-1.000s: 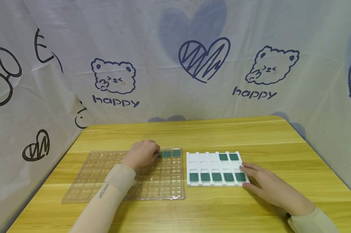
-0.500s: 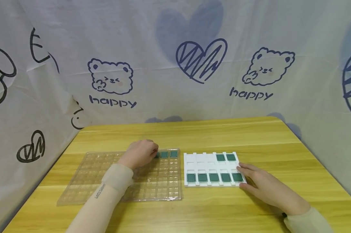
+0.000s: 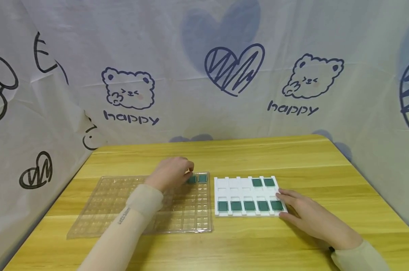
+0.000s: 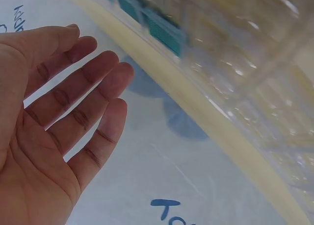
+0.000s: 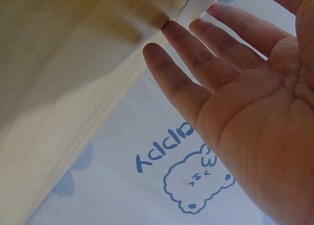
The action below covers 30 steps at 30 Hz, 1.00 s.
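My left hand (image 3: pixel 170 174) hovers over the far edge of a clear plastic compartment tray (image 3: pixel 106 199), its fingertips close to the green square chips (image 3: pixel 202 178). In the left wrist view, the left fingers are relaxed and slightly bent, with nothing visible between them. Three chips (image 4: pixel 166 35) show there along the tray's edge; the hand hides one from the head view. My right hand (image 3: pixel 307 212) touches the right end of a white slotted holder (image 3: pixel 231 192) with extended fingers and thumb. The holder carries a full front row of green chips (image 3: pixel 249 206) and two in its back row.
A wooden table (image 3: pixel 252 244) bears both trays side by side, a narrow gap between them. White cloth (image 3: pixel 191 113) with bear and heart drawings hangs behind and at both sides. The clear tray's remaining visible pockets hold no chips.
My left hand has shifted a little to the right along the tray's far edge, covering the leftmost chip from the head view. The right hand stays at the holder.
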Each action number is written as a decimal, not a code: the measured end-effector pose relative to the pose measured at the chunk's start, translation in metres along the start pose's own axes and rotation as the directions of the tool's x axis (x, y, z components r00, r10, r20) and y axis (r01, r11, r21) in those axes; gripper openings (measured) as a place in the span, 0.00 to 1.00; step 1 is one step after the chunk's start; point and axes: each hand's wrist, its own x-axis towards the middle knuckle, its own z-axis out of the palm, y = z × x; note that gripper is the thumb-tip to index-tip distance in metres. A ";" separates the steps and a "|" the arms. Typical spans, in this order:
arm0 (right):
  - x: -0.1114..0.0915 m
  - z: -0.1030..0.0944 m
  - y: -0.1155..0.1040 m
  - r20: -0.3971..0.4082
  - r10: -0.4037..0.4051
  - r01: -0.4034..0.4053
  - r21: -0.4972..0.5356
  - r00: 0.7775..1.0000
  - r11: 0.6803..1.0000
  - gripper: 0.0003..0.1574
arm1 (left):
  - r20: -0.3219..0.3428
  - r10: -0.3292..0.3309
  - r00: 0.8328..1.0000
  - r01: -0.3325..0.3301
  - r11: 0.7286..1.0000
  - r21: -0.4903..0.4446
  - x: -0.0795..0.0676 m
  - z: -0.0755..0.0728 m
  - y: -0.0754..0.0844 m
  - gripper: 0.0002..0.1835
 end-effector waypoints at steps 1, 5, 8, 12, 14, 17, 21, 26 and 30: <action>0.000 0.000 0.000 0.003 0.001 -0.001 0.000 1.000 1.000 0.35 | 0.002 0.004 1.000 -0.004 1.000 0.001 0.002 -0.001 0.002 0.05; 0.000 0.000 0.000 0.010 0.008 -0.008 0.003 1.000 1.000 0.35 | 0.025 0.011 1.000 -0.011 1.000 -0.002 0.007 -0.006 0.009 0.08; 0.001 0.000 0.000 0.012 0.014 -0.014 0.003 1.000 1.000 0.35 | 0.034 0.010 0.999 -0.010 1.000 0.003 0.011 -0.008 0.013 0.10; 0.001 0.000 0.000 0.011 0.012 -0.012 0.005 1.000 1.000 0.34 | 0.039 0.015 0.999 -0.015 1.000 -0.002 0.015 -0.010 0.018 0.11; 0.001 0.000 0.000 0.010 0.010 -0.010 0.007 1.000 1.000 0.34 | 0.041 0.023 0.999 -0.023 1.000 -0.009 0.017 -0.011 0.021 0.12; 0.001 0.000 0.001 0.003 0.006 -0.006 0.012 1.000 1.000 0.34 | 0.038 0.044 0.998 -0.044 0.999 -0.012 0.020 -0.012 0.026 0.13; 0.000 0.000 0.001 0.001 0.005 -0.005 0.010 1.000 1.000 0.34 | 0.036 0.068 0.997 -0.067 0.997 -0.035 0.024 -0.013 0.033 0.13; 0.001 0.001 0.001 0.011 0.014 -0.014 0.009 1.000 1.000 0.35 | 0.033 0.086 0.996 -0.084 0.995 -0.057 0.029 -0.012 0.042 0.14; 0.001 0.000 0.000 0.016 0.019 -0.019 0.011 1.000 1.000 0.34 | 0.029 0.095 0.995 -0.093 0.994 -0.064 0.032 -0.011 0.048 0.14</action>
